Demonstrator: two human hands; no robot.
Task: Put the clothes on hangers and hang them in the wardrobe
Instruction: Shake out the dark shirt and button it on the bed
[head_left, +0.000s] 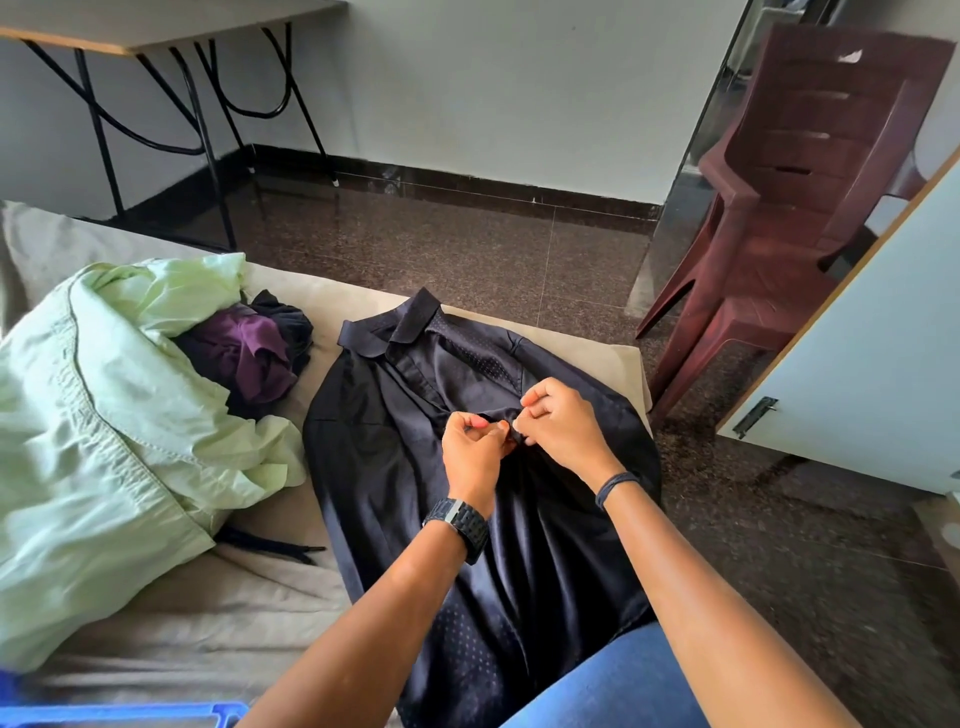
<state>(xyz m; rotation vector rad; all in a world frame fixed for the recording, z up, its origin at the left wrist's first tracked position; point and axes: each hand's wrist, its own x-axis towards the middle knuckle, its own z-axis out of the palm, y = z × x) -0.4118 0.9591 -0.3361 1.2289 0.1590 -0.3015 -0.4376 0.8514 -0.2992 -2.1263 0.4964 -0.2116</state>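
A dark navy collared shirt (395, 467) lies flat on the beige bed (218, 613), collar pointing away from me. My left hand (475, 452), with a black watch on its wrist, and my right hand (563, 426), with a dark wristband, meet at the shirt's front placket. Both pinch the fabric there with fingertips close together, as at a button. A black hanger (275, 548) pokes out from under the green cloth on the bed.
A pale green garment (93, 426) is heaped on the bed's left, with purple and dark clothes (254, 348) beside it. A maroon plastic chair (779, 218) stands on the dark floor at right, next to a white wardrobe door (872, 364). A metal-legged table (156, 31) stands at back left. A blue item (130, 714) shows bottom left.
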